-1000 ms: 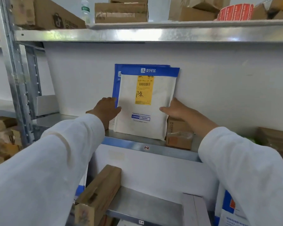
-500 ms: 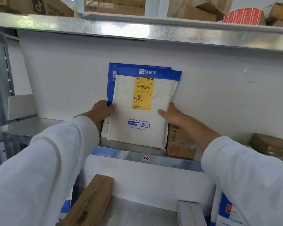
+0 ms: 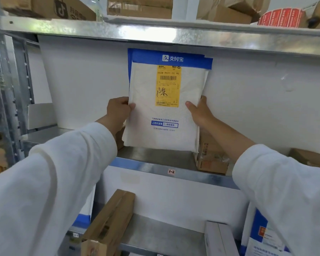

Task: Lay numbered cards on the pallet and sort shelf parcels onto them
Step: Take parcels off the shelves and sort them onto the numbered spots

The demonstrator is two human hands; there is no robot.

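Observation:
A white padded mailer [image 3: 146, 126] with a blue top band and a yellow label stands upright in the middle shelf bay, its lower edge just above the shelf floor. A second blue-edged mailer shows right behind it. My left hand [image 3: 117, 110] grips the mailers' left edge, thumb on the front. On the right edge my right hand [image 3: 199, 111] holds them the same way. No pallet or numbered cards are in view.
The metal shelf [image 3: 155, 164] carries a small "1-2" tag [image 3: 171, 171]. A taped brown box [image 3: 211, 157] sits behind the mailer at right, another brown box [image 3: 310, 158] at far right. Below lie a long cardboard box [image 3: 109, 224], a white box [image 3: 220, 239] and a blue-white mailer [image 3: 264, 239]. Cartons fill the top shelf.
Both hands have closed on the mailers' edges with thumbs on the front, and the mailers have risen off the shelf floor. My view has shifted closer.

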